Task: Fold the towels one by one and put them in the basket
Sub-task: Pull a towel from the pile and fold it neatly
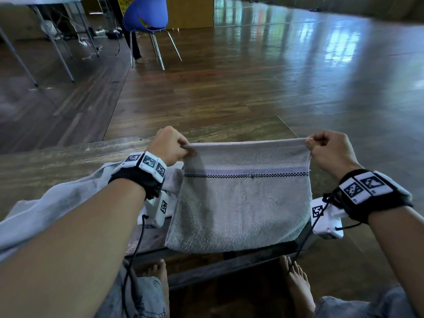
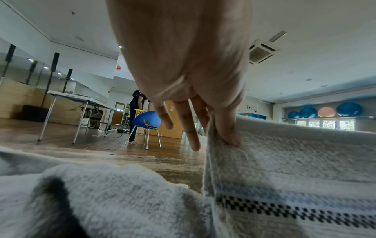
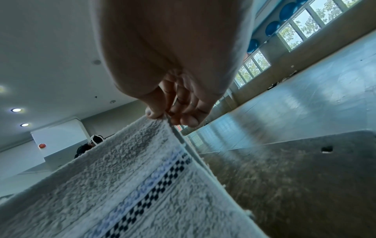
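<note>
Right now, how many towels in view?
2. A striped towel held up by its top corners between left hand and right hand; another lies crumpled under the left forearm. More may be hidden.

Daylight from the windows (image 3: 295,30) glares off the glossy floor (image 1: 263,65); wrist views bend at the edges, their foregrounds blurred.

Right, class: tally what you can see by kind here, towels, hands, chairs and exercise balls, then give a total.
Towels: 2, striped towel held up, other towel on the table
Hands: 2, left hand, right hand
Chairs: 1, blue chair
Exercise balls: 4 visible
Total: 9
</note>
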`<state>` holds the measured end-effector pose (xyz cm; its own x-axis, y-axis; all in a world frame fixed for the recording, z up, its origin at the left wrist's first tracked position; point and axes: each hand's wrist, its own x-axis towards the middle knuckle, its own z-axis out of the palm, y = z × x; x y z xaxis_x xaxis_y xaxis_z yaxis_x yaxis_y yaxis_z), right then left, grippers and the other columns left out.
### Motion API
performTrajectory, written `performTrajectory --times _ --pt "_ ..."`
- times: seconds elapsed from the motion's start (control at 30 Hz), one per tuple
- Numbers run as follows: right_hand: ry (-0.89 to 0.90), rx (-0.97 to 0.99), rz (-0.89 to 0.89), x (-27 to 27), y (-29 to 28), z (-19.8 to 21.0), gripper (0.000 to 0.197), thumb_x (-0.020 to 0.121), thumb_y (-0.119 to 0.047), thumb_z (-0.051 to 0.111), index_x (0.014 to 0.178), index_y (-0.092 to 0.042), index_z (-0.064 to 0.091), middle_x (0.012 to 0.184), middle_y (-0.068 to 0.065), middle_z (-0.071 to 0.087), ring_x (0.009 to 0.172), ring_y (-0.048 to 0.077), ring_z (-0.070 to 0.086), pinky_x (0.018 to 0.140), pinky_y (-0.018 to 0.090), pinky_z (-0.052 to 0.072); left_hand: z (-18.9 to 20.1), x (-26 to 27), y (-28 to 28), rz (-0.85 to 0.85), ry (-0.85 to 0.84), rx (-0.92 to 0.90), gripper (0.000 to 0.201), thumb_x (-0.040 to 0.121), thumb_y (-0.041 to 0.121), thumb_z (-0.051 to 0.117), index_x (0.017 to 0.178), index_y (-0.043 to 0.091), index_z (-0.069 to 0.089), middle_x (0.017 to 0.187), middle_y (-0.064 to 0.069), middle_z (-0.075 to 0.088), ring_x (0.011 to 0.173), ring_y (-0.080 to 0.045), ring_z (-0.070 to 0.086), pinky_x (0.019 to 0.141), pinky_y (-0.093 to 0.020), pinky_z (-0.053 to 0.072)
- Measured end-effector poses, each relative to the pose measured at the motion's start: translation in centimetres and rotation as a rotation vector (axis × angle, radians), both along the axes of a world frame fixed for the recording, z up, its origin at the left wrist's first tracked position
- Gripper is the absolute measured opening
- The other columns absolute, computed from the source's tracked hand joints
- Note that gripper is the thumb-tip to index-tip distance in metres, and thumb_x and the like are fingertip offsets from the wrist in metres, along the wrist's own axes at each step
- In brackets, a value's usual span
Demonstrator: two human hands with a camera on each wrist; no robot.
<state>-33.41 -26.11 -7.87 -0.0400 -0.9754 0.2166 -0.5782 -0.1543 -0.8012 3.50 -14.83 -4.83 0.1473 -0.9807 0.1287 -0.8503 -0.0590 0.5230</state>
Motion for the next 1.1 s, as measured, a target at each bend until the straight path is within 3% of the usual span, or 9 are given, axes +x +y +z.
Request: performTrajectory --times 0.2,0.3,0.4,0.57,0.73,0.8,0.9,1.0,1.1 --pt "-0.019 0.061 0.025 -0.5 -1.3 -1.2 0.016 0.089 -0.020 0.074 0.074 -0.022 0.067 0.075 0.002 0.071 0.077 0.026 0.070 0.089 0.052 0.058 -0.1 0.5 0.3 -0.057 0.044 0.067 0.014 0.091 0.020 0.070 0.088 0.011 0.080 0.079 -0.023 0.073 0.069 -0.038 0.064 0.067 -0.043 0.055" --pt "-0.044 0.079 0.028 -1.0 -2.0 -1.8 0.011 0.085 -0.021 0.075 0.077 -0.021 0.069 0.065 0.001 0.072 0.065 0.022 0.071 0.083 0.054 0.060 -0.1 0.7 0.5 -0.060 0.090 0.060 0.013 0.093 0.016 0.067 0.090 0.011 0.079 0.082 -0.024 0.073 0.066 -0.029 0.063 0.068 -0.037 0.054" --pt "-0.055 0.076 0.035 -1.2 -2.4 -2.3 0.009 0.085 -0.023 0.076 0.079 -0.022 0.070 0.066 -0.003 0.074 0.061 0.017 0.073 0.080 0.051 0.062 0.2 0.5 0.8 -0.051 0.134 -0.001 0.006 0.086 0.009 0.074 0.092 0.010 0.077 0.082 -0.011 0.075 0.076 -0.027 0.073 0.073 -0.038 0.062" --pt "-0.010 0.140 0.015 -1.1 -2.3 -2.4 0.012 0.087 -0.024 0.078 0.081 -0.019 0.069 0.062 -0.002 0.074 0.059 0.014 0.073 0.079 0.043 0.062 0.0 0.3 0.7 -0.012 0.190 0.024 0.028 0.079 0.007 0.080 0.105 0.012 0.071 0.087 -0.008 0.073 0.073 -0.020 0.068 0.069 -0.032 0.059" --pt "0.114 0.331 0.030 -1.0 -1.7 -2.3 0.009 0.089 -0.028 0.074 0.087 -0.021 0.070 0.057 0.001 0.071 0.044 0.012 0.064 0.046 0.025 0.051 0.0 -0.5 0.4 0.033 0.146 0.236 0.008 0.080 0.004 0.079 0.085 0.003 0.073 0.077 -0.016 0.074 0.062 -0.022 0.071 0.059 -0.031 0.057" --pt "0.013 0.386 0.049 -0.4 -1.8 -2.2 0.009 0.093 -0.021 0.071 0.095 -0.013 0.066 0.061 0.007 0.073 0.049 0.018 0.070 0.047 0.026 0.054 0.2 -1.1 0.2 0.100 0.238 0.264 0.004 0.084 -0.003 0.073 0.085 -0.001 0.069 0.082 -0.022 0.074 0.061 -0.026 0.073 0.055 -0.031 0.061" --pt "-0.203 0.248 0.061 0.1 -2.1 -0.7 0.008 0.094 -0.017 0.067 0.093 -0.023 0.063 0.082 0.020 0.076 0.066 0.029 0.076 0.066 0.042 0.062 1.2 -2.1 -0.7 0.214 0.300 0.054 0.004 0.084 0.000 0.069 0.084 0.005 0.069 0.088 -0.018 0.073 0.073 -0.026 0.073 0.067 -0.035 0.062" --pt "-0.206 -0.103 0.008 0.5 -1.0 2.2 0.010 0.084 -0.036 0.064 0.084 -0.043 0.058 0.096 0.007 0.072 0.087 0.031 0.074 0.077 0.053 0.061 3.2 -2.9 -1.4 0.285 0.256 -0.300 0.006 0.081 0.012 0.071 0.087 0.011 0.071 0.083 -0.003 0.070 0.075 -0.017 0.063 0.065 -0.024 0.051" --pt "-0.463 -0.382 0.114 1.0 0.9 4.7 0.015 0.093 -0.035 0.054 0.093 -0.049 0.051 0.093 -0.007 0.071 0.102 0.023 0.072 0.077 0.044 0.063 5.7 -3.7 -1.2 0.240 0.361 -0.605 0.010 0.082 0.010 0.070 0.092 0.008 0.070 0.089 0.001 0.072 0.079 -0.016 0.067 0.071 -0.019 0.053"
